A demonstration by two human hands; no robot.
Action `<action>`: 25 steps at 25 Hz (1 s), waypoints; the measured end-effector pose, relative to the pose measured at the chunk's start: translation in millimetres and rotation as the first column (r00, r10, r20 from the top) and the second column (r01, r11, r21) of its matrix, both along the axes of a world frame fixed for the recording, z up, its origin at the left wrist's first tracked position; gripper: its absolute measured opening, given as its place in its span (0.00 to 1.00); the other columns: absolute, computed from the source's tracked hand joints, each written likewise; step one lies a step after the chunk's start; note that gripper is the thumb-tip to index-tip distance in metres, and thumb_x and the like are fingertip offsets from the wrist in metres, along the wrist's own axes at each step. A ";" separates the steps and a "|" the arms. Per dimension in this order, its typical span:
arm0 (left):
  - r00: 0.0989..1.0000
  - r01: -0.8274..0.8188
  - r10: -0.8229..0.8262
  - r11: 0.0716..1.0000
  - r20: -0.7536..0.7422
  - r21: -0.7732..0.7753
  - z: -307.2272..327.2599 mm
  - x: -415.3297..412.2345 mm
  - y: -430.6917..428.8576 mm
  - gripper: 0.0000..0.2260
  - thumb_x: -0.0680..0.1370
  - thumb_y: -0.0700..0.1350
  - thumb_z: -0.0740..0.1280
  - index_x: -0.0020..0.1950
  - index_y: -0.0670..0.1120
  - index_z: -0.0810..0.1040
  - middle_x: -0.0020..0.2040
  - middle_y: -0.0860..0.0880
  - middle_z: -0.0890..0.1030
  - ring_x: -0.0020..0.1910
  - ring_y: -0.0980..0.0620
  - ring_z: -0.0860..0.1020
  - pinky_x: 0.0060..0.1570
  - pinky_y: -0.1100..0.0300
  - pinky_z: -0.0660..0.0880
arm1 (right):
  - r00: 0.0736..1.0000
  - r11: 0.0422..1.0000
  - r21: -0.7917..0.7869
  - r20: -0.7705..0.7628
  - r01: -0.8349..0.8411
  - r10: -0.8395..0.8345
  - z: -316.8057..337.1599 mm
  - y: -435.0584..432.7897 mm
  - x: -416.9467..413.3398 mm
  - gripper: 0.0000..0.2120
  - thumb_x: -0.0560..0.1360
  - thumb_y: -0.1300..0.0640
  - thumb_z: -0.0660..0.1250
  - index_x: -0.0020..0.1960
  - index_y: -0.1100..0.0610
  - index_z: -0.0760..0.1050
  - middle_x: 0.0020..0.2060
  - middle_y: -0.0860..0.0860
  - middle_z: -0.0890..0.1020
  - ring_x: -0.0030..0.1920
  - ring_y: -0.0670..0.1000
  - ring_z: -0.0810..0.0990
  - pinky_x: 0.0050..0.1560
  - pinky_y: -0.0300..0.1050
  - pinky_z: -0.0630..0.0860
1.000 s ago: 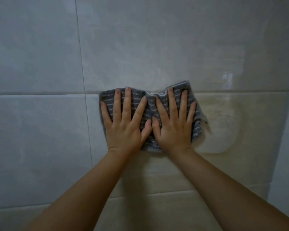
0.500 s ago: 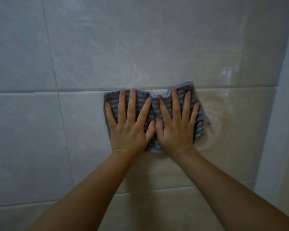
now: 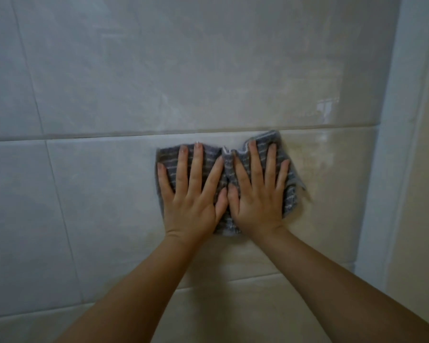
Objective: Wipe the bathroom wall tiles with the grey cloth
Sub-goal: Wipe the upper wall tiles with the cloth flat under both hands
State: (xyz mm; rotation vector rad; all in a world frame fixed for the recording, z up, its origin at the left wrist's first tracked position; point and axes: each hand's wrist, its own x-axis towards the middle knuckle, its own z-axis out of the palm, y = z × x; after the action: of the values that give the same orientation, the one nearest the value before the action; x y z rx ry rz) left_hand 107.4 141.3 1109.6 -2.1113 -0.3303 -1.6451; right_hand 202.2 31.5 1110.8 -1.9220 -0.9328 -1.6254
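Note:
A grey cloth (image 3: pixel 289 201) with pale stripes lies bunched flat against the wall tiles (image 3: pixel 159 70), just below a horizontal grout line. My left hand (image 3: pixel 191 199) presses on its left half with fingers spread. My right hand (image 3: pixel 258 196) presses on its right half the same way, and the thumbs touch in the middle. Most of the cloth is hidden under my palms. Its top right corner reaches the grout line.
A white vertical corner trim (image 3: pixel 391 144) runs down the right side, a short way from the cloth. Beyond it is a beige wall (image 3: pixel 426 194). Large pale tiles stretch away to the left and above, with a shiny wet patch right of the cloth.
Both hands have slid the cloth to the right along the tile, closer to the white corner trim. The cloth has bunched up a little more between my hands.

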 end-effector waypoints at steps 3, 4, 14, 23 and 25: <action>0.998 0.018 -0.015 0.998 0.059 -0.052 36.1 25.5 -22.7 0.26 0.81 0.60 0.54 0.79 0.53 0.60 0.79 0.41 0.57 0.78 0.39 0.53 0.74 0.34 0.45 | 0.999 0.994 0.109 -0.048 0.021 -0.016 32.1 -19.8 21.1 0.27 0.80 0.46 0.53 0.78 0.49 0.55 0.77 0.58 0.57 0.76 0.66 0.52 0.72 0.72 0.50; 0.999 0.023 -0.020 0.998 0.049 -0.055 39.3 33.0 -30.6 0.27 0.81 0.60 0.54 0.79 0.53 0.59 0.79 0.41 0.57 0.78 0.39 0.52 0.74 0.34 0.44 | 0.997 0.989 0.146 -0.074 0.024 -0.013 33.0 -26.9 28.1 0.27 0.80 0.46 0.52 0.78 0.49 0.55 0.77 0.59 0.57 0.76 0.66 0.52 0.72 0.72 0.50; 0.999 0.040 -0.040 0.999 -0.022 -0.004 4.9 50.8 -54.5 0.27 0.81 0.61 0.52 0.79 0.54 0.56 0.80 0.42 0.53 0.79 0.41 0.49 0.74 0.34 0.45 | 0.997 0.995 0.095 -0.073 0.036 -0.029 -1.0 -51.0 49.1 0.28 0.79 0.47 0.53 0.78 0.50 0.53 0.77 0.58 0.56 0.76 0.68 0.52 0.70 0.74 0.51; 0.991 0.061 -0.052 0.996 -0.123 0.070 -17.4 82.9 -91.2 0.28 0.81 0.60 0.54 0.80 0.53 0.57 0.80 0.42 0.52 0.79 0.41 0.48 0.74 0.36 0.38 | 0.985 0.979 0.191 -0.170 0.069 -0.036 -38.3 -86.1 76.9 0.29 0.80 0.49 0.50 0.78 0.54 0.51 0.77 0.61 0.56 0.76 0.67 0.50 0.71 0.73 0.51; 0.990 0.055 -0.042 0.994 -0.136 0.092 -21.5 81.0 -89.0 0.27 0.81 0.60 0.54 0.79 0.53 0.57 0.80 0.43 0.52 0.79 0.41 0.47 0.74 0.36 0.38 | 0.988 0.988 0.137 -0.146 0.065 -0.045 -42.8 -86.8 76.1 0.28 0.80 0.49 0.49 0.79 0.53 0.50 0.77 0.60 0.55 0.76 0.67 0.50 0.71 0.73 0.50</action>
State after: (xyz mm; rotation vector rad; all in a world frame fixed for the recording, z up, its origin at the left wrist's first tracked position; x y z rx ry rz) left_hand 188.3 52.3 1088.2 -2.1595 -0.1558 -1.5049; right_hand 278.3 -55.3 1068.0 -1.9518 -0.6941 -1.5181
